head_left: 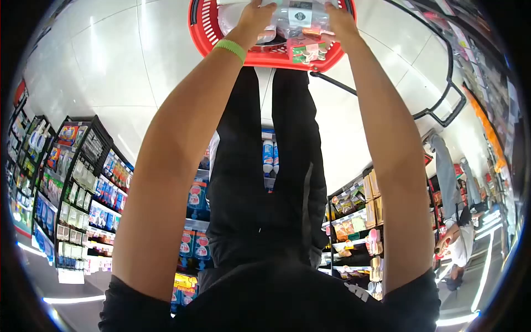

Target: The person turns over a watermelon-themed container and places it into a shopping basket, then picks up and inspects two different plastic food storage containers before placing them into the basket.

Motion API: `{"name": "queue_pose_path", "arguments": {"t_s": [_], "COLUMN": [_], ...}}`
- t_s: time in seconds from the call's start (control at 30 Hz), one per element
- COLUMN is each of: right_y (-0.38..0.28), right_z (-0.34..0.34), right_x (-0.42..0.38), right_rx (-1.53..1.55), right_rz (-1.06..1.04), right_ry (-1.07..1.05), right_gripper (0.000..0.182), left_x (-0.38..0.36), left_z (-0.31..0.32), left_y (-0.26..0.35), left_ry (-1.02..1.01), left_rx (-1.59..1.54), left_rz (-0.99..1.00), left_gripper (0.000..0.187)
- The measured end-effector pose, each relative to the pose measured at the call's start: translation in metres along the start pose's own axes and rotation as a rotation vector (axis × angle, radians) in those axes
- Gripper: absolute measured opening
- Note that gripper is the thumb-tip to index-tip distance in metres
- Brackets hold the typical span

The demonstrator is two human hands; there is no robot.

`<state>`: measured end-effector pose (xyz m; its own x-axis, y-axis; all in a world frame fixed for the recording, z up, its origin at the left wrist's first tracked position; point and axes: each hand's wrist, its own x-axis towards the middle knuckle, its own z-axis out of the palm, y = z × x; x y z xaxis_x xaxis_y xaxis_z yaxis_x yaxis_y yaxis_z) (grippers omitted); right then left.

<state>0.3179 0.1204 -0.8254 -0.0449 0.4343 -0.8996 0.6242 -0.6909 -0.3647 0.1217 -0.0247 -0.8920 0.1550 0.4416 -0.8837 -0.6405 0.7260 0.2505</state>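
Note:
A red shopping basket (337,55) stands on the floor just past my feet, and both my hands reach into it. Between them lies a clear plastic package (285,17) with a grey-white label (300,14). My left hand (255,21), below a green wristband (231,48), has its fingers bent at the package's left end. At the right end my right hand (342,25) grips it, fingertips partly hidden. Beneath are a whitish plastic-wrapped item (229,19) and a small red and green packet (307,51).
The basket's black handle (334,83) lies out to the right. A black metal frame (451,66) stands on the pale tiled floor (116,61). Stocked shelves (77,188) line the left, more shelves (354,221) the right. Another person (459,238) stands at far right.

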Motion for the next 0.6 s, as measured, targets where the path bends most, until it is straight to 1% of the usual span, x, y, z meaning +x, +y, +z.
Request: {"name": "queue_pose_path", "arguments": {"t_s": [0.07,0.1,0.13,0.17,0.2,0.27,0.3,0.33,0.37,0.4,0.43,0.5,0.53,0.6], "right_y": [-0.007,0.000,0.015,0.032,0.049,0.076,0.060,0.033,0.000,0.000,0.014,0.077,0.102,0.149], "right_z": [0.007,0.003,-0.005,-0.008,-0.002,0.002,-0.020,-0.014,0.004,-0.009,-0.012,-0.005,-0.007,-0.011], "right_x": [0.005,0.033,0.085,0.121,0.136,0.149,0.106,0.061,0.013,0.005,0.006,0.012,0.009,-0.010], "right_rx": [0.092,0.096,-0.277,-0.652,-0.650,-0.528,-0.524,-0.211,0.101,0.103,0.108,-0.458,-0.525,-0.642], "right_rz": [0.058,0.058,0.015,-0.027,-0.025,-0.499,-0.496,-0.236,0.024,0.066,0.062,-0.515,-0.473,-0.419], "right_ry": [0.019,0.018,-0.007,-0.032,-0.035,0.305,0.309,0.150,-0.011,-0.239,-0.235,0.183,0.137,0.061], "right_gripper": [0.073,0.073,0.071,0.069,0.069,0.067,0.067,0.069,0.071,0.083,0.083,0.062,0.059,0.054], "left_x": [0.003,0.003,0.003,0.003,0.003,0.003,0.005,-0.009,-0.036,-0.057,-0.066,-0.078,-0.081,-0.087], "left_z": [0.000,0.000,-0.001,-0.001,-0.001,-0.001,0.000,0.011,0.030,0.044,0.048,0.042,0.033,0.001], "left_y": [0.002,0.003,0.005,0.006,0.007,0.011,0.012,0.017,0.020,0.021,0.016,-0.010,-0.028,-0.079], "left_ry": [0.022,0.038,0.052,0.067,0.082,0.111,0.121,0.119,0.205,0.290,0.286,0.265,0.260,0.138], "left_rx": [0.006,0.016,0.025,0.033,0.040,0.061,0.073,0.078,0.166,0.254,0.258,0.265,0.273,0.606], "left_rz": [0.004,0.018,0.031,0.043,0.053,0.074,0.087,0.088,0.139,0.191,0.195,0.083,0.089,-0.008], "left_gripper": [0.057,0.058,0.059,0.061,0.062,0.064,0.066,0.066,0.050,0.039,0.039,0.035,0.035,0.030]}}
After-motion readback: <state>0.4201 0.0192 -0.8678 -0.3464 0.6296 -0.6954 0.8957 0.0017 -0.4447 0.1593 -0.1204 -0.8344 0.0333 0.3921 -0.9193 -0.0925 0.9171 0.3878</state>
